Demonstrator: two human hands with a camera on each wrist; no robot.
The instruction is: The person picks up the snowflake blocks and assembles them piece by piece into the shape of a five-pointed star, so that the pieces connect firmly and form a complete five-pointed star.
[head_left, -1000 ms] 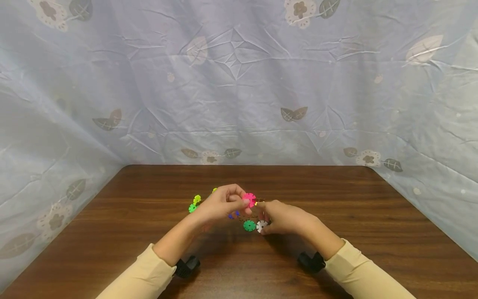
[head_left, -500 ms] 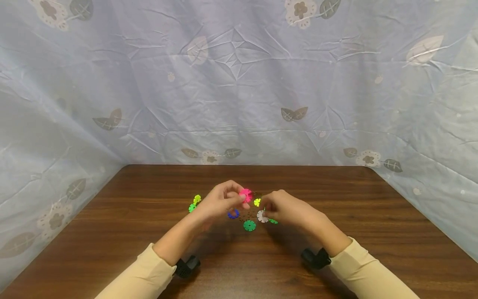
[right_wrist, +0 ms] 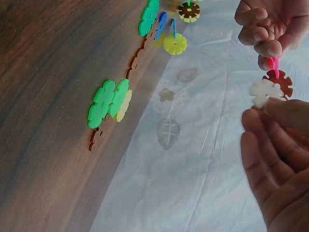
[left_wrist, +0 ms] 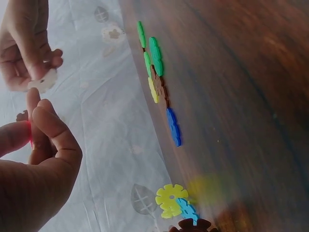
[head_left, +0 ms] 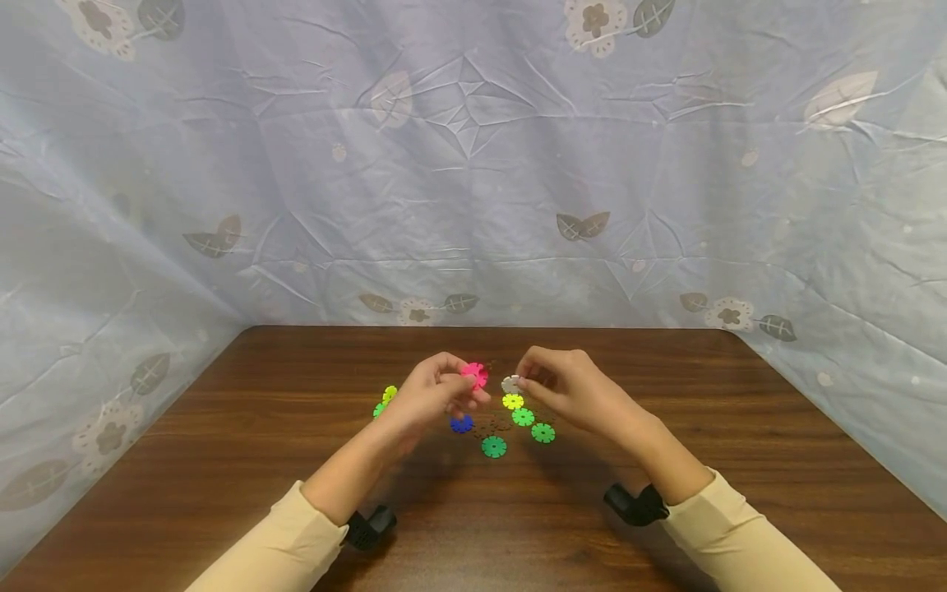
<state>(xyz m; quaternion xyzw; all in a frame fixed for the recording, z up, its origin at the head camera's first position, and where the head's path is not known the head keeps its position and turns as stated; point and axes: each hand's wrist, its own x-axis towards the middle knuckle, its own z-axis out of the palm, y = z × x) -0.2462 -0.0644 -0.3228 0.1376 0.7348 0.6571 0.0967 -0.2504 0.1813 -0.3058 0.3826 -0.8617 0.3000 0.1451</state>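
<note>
My left hand (head_left: 432,390) pinches a pink notched building disc (head_left: 476,376) between thumb and fingers, above the table. A brown disc (right_wrist: 286,83) is slotted onto the pink one, best seen in the right wrist view. My right hand (head_left: 570,382) pinches a white notched disc (head_left: 510,384) by its edge, just right of the pink piece. In the right wrist view the white disc overlaps the brown one; whether they touch, I cannot tell. Below my hands lie a yellow disc (head_left: 513,401), green discs (head_left: 543,432), a darker green disc (head_left: 494,446) and a blue disc (head_left: 462,424).
Several brown discs (head_left: 488,426) blend into the brown wooden table (head_left: 473,526). Left of my left hand sits a group with a yellow disc (head_left: 390,393) and a green disc (head_left: 380,409), partly hidden. A patterned cloth (head_left: 473,205) hangs behind the table.
The right hand has picked the white disc off the table and lifted it toward the pink piece, uncovering the green and yellow discs. The left hand has shifted slightly up and left.
</note>
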